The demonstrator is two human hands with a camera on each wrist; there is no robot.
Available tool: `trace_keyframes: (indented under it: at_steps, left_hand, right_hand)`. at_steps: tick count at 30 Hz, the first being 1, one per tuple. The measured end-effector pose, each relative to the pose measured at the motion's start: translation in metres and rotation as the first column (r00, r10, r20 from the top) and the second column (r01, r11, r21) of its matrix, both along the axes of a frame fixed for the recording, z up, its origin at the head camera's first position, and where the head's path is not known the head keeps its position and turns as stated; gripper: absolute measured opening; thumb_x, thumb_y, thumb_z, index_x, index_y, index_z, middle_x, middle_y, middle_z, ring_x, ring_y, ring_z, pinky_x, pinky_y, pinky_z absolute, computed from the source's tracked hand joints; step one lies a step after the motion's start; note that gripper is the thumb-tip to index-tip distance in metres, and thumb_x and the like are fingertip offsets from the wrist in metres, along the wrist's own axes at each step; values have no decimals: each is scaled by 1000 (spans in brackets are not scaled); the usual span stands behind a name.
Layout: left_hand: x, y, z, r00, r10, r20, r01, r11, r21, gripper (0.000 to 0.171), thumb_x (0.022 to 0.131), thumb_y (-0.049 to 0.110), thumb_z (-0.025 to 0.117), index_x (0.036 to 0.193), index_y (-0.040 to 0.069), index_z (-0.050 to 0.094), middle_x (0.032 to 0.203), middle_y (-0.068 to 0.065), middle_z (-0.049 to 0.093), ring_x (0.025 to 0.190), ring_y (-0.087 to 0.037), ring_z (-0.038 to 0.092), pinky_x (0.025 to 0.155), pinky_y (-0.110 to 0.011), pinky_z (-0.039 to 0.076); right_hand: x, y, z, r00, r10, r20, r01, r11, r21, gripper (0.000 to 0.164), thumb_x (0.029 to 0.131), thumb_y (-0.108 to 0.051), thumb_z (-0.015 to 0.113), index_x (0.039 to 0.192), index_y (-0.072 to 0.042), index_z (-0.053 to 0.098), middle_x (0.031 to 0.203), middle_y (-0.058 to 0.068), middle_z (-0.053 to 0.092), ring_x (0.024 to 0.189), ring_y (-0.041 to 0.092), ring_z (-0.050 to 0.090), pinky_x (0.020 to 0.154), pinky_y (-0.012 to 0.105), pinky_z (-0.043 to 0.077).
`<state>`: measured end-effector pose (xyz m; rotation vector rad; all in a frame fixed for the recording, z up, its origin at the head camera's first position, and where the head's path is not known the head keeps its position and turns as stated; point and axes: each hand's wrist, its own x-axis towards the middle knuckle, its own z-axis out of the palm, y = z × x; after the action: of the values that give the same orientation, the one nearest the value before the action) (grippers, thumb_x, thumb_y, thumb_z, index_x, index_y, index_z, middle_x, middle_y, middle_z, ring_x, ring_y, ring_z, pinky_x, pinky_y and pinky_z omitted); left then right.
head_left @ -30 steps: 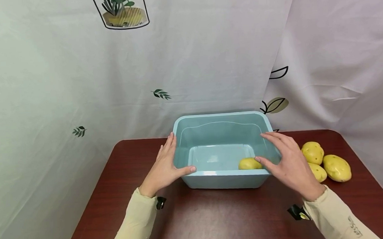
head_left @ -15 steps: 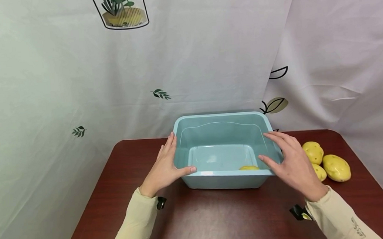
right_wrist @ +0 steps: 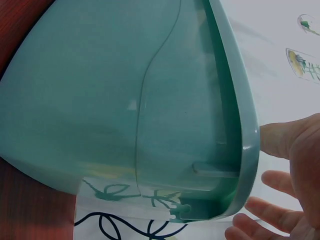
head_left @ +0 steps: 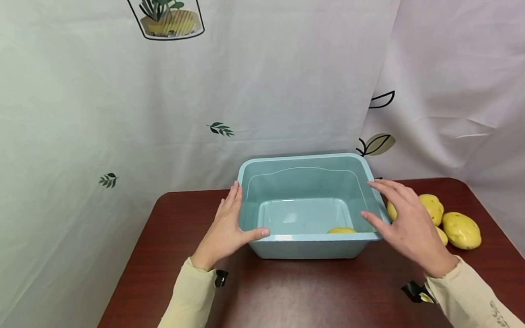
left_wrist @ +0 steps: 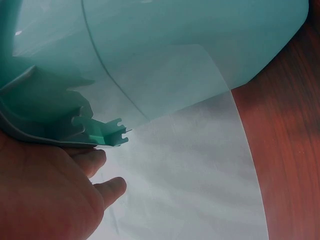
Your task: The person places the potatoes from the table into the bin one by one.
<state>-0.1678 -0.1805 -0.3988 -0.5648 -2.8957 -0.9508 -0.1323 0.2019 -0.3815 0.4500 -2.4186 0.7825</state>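
Observation:
A light blue plastic basin (head_left: 307, 181) stands at the back of the table, holding one yellow potato (head_left: 342, 230) that shows only a sliver above the near rim. My left hand (head_left: 221, 233) rests at the basin's near left corner, thumb over the front rim and straight fingers along the left side. At the right rim hovers my right hand (head_left: 406, 225), thumb and fingers spread apart; the right wrist view shows its fingers (right_wrist: 280, 182) beside the rim with nothing between them. Several more potatoes (head_left: 462, 231) lie right of the basin, some partly hidden behind that hand.
The dark red wooden table (head_left: 295, 299) has rounded far corners. Behind it hangs a pale printed cloth (head_left: 284, 81). Dark cables (right_wrist: 140, 232) appear low in the right wrist view, past the basin.
My right hand has drifted right, away from over the basin's edge, uncovering another potato beside the basin. The potato inside has sunk behind the near rim. The left hand stays put.

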Motion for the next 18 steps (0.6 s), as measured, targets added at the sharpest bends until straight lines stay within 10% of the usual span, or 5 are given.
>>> trace_keyframes:
  at_steps: [18]
  left_hand:
    - [1,0,1,1000,-3,16,3,1000,20,125,78,77,67,162,9,5,169,2,-5,154,-16,-3,123,-48,1]
  right_hand:
    - [8,9,3,1000,-27,-5,27,1000,-4,70,71,-13,90,134,-4,62,135,19,58,119,40,51,96,56,39]
